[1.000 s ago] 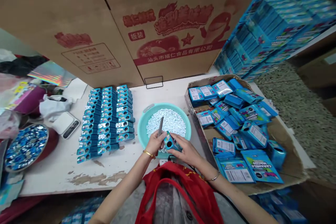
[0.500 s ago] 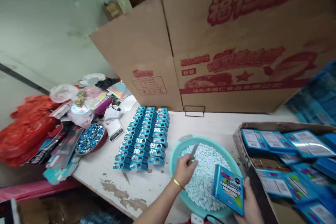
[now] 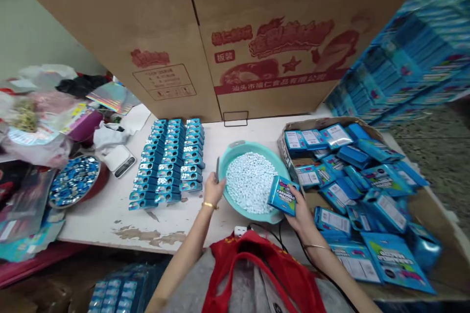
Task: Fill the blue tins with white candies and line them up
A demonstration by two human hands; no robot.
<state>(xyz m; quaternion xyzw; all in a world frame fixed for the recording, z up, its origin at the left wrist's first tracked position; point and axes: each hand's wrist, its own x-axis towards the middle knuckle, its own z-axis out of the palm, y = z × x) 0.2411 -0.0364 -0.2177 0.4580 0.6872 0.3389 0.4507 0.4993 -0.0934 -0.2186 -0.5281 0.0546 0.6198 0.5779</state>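
My left hand is closed around a thin grey metal tool that points up, at the left rim of a teal basin full of small white-blue candies. My right hand grips a small blue candy box over the basin's right edge, printed face toward me. Left of the basin, several blue boxes lie in three neat rows on the white table.
An open cardboard tray of loose blue boxes lies at the right. Big brown cartons stand behind. Stacked blue boxes fill the far right. A round dish of blue pieces, a small scale and bags clutter the left.
My right hand has carried the blue box away from my left hand to the basin's right edge. My left hand with the tool moved to the basin's left rim. The view swung about.
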